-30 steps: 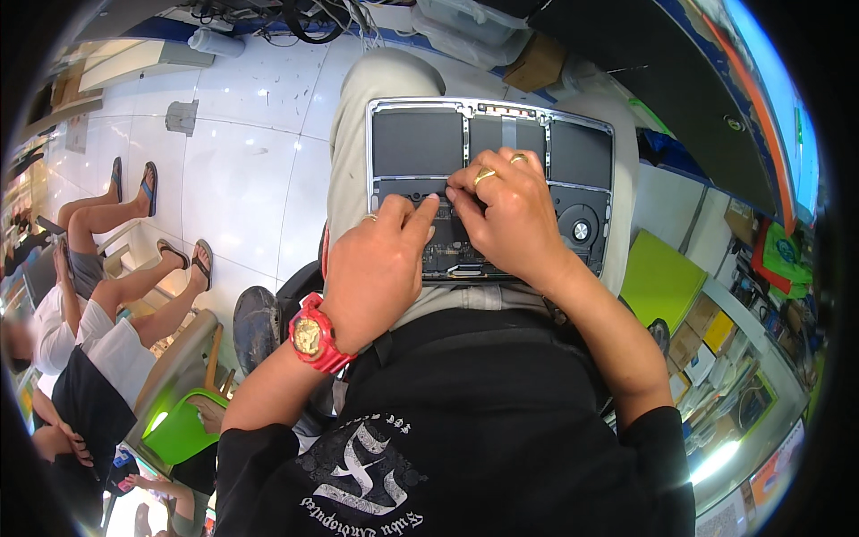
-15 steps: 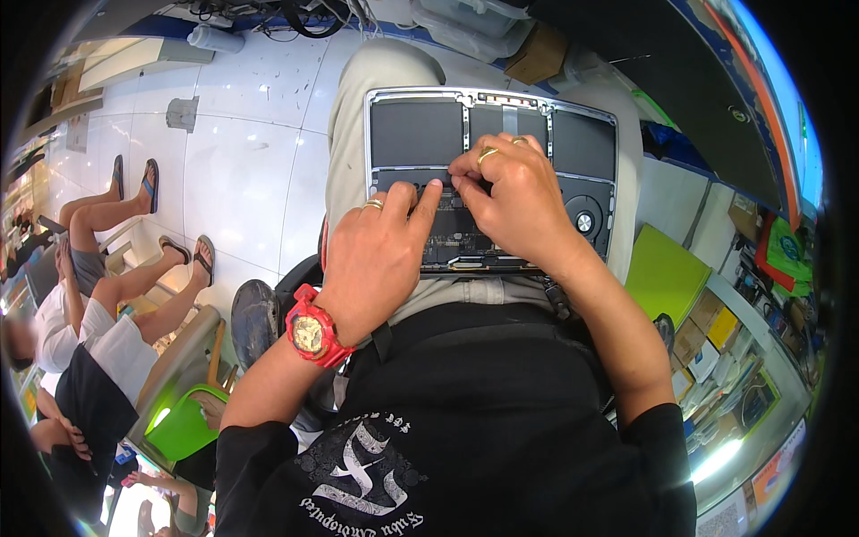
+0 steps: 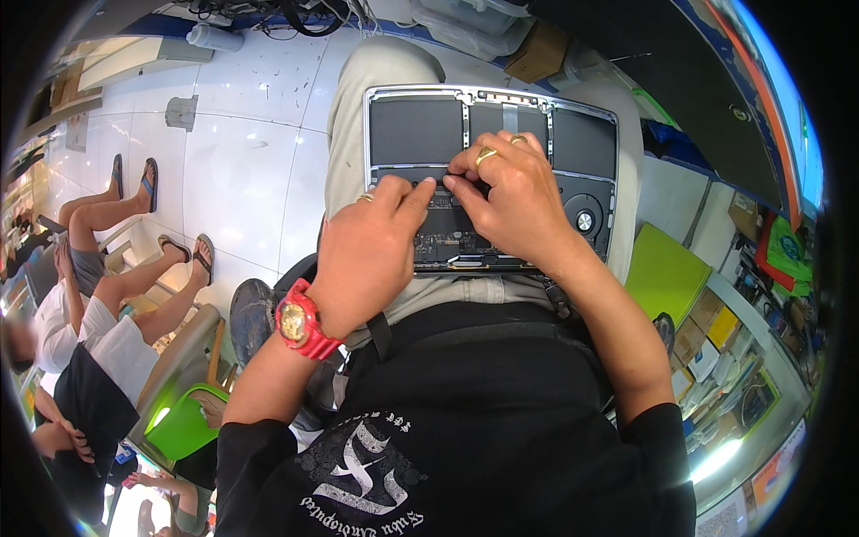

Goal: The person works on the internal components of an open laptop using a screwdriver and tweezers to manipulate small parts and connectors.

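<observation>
An opened silver laptop (image 3: 581,143) rests on my thighs, its insides showing: dark battery blocks (image 3: 416,130), a circuit board (image 3: 443,242) and a round fan (image 3: 584,221). My left hand (image 3: 365,251), with a red watch at the wrist, lies over the board's left part; its index finger reaches to a dark strip below the batteries and holds nothing visible. My right hand (image 3: 506,201) is pinched at that same strip, just right of the left index fingertip; whatever is between its fingertips is hidden.
At left, seated people (image 3: 94,349) in sandals and a green chair (image 3: 174,425). Behind me lie plastic bins (image 3: 470,27), cables (image 3: 300,18) and a cardboard box (image 3: 537,55). At right are a dark counter edge (image 3: 698,80), a green panel (image 3: 662,268) and cluttered goods (image 3: 716,331).
The laptop has shifted slightly toward the top of the view. Both hands moved up with it, the right one's fingertips onto the strip; my left hand has edged slightly left.
</observation>
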Demonstrator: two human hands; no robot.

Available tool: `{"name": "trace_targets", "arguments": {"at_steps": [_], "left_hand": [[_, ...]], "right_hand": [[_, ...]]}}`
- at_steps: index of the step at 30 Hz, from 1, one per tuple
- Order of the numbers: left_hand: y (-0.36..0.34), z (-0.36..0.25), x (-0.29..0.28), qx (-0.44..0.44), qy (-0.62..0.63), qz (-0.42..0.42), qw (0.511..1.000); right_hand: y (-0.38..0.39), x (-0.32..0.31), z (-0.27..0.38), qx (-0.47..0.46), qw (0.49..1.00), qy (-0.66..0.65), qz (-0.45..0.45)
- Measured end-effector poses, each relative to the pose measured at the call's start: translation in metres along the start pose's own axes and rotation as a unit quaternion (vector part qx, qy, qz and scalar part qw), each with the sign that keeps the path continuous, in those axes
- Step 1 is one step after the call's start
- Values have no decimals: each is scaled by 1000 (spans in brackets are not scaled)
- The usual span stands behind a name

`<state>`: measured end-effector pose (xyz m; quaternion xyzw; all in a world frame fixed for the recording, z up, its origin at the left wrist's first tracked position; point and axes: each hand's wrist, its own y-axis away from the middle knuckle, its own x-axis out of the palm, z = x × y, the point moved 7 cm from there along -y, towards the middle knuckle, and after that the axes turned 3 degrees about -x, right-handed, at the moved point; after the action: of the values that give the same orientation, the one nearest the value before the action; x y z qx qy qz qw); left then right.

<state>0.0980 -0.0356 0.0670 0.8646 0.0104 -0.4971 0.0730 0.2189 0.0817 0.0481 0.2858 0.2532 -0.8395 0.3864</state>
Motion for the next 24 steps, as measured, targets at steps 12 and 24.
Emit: {"name": "trace_targets", "arguments": {"at_steps": [12, 24], "left_hand": [[-5, 28, -19, -87, 44, -57, 994], [3, 4, -7, 33, 14, -13, 999]], "right_hand": [[-3, 3, 0, 15, 1000, 6, -8], [11, -18, 4, -41, 999, 30, -8]]}}
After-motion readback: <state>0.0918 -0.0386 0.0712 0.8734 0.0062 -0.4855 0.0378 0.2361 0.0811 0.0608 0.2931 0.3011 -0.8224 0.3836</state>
